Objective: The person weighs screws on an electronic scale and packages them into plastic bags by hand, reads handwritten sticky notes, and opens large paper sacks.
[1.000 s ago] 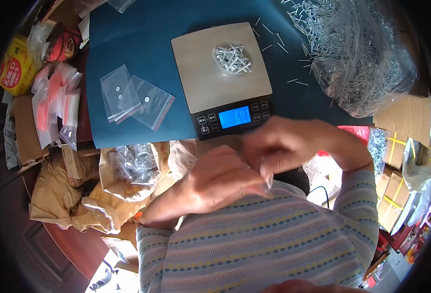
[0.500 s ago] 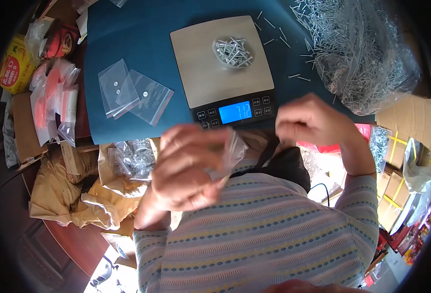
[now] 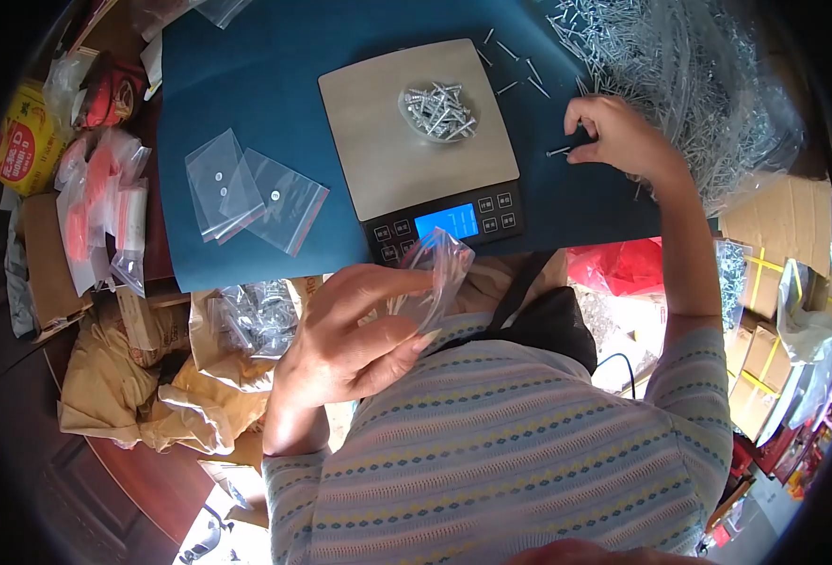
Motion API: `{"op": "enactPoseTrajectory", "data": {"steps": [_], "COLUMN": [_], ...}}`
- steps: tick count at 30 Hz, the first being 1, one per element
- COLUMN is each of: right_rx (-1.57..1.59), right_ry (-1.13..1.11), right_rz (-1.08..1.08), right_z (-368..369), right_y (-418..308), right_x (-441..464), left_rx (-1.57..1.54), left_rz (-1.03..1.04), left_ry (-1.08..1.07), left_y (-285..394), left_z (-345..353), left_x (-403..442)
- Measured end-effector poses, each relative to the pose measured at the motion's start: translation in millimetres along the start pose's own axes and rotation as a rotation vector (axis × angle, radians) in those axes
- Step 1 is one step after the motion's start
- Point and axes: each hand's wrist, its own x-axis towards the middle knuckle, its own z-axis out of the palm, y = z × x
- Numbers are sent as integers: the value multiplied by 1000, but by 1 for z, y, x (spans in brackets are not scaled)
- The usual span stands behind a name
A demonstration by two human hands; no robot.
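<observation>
In the head view, my left hand (image 3: pixel 355 334) pinches a small clear zip bag (image 3: pixel 446 273) just in front of the scale. My right hand (image 3: pixel 623 137) reaches over the blue mat, thumb and fingers apart, beside a loose screw (image 3: pixel 557 152) near the big pile. A digital scale (image 3: pixel 369 141) with a lit blue display (image 3: pixel 447 222) lies on the mat; the digits are too faint to read. On its plate sits a small clear dish (image 3: pixel 406 113) filled with silver screws (image 3: pixel 442 111).
A large clear bag of screws (image 3: pixel 717 122) spills over the right side. Several loose screws (image 3: pixel 533 73) lie beside the scale. Flat zip bags (image 3: pixel 289 207) rest at the left of the blue mat (image 3: pixel 246 75). Brown paper (image 3: pixel 114 377) and an open box of bagged hardware (image 3: pixel 260 315) stand lower left.
My right hand has moved from beside the scale's lower right corner up and right to the loose screws, its fingers spreading. The left hand still holds the zip bag, slightly lower.
</observation>
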Motion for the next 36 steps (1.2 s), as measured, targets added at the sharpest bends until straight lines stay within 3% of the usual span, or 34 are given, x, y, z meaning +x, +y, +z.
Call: {"op": "enactPoseTrajectory", "data": {"steps": [5, 8, 14, 16, 17, 22, 24, 28, 34, 35, 36], "right_rx": [97, 32, 178, 283, 198, 195, 168, 5, 277, 684, 885], "right_ry": [-169, -90, -15, 187, 135, 284, 145, 121, 295, 270, 214], "right_rz": [-3, -179, -264, -531, -445, -446, -399, -358, -353, -414, -427], "right_z": [9, 5, -28, -9, -13, -16, -16, 23, 39, 38, 30], "right_y": [10, 6, -72, -85, -95, -88, -74, -61, -62, -63, -69], "right_x": [4, 6, 41, 58, 56, 63, 61, 54, 64, 70, 70], "left_rx": [35, 25, 112, 112, 112, 250, 322, 332, 267, 254, 240], "left_rz": [-12, -35, -60, -116, -144, -147, -175, -230, -293, -321, -347], "left_ry": [4, -30, 31, 5, -6, 207, 310, 456, 426, 407, 386], "left_y": [5, 8, 9, 10, 11, 4, 0, 0, -4, -5, -7], "left_z": [0, -2, 1, 0, -1, -14, -21, -27, -19, -16, -14], "left_x": [4, 6, 4, 4, 4, 2, -1, 5, 23, 27, 32]}}
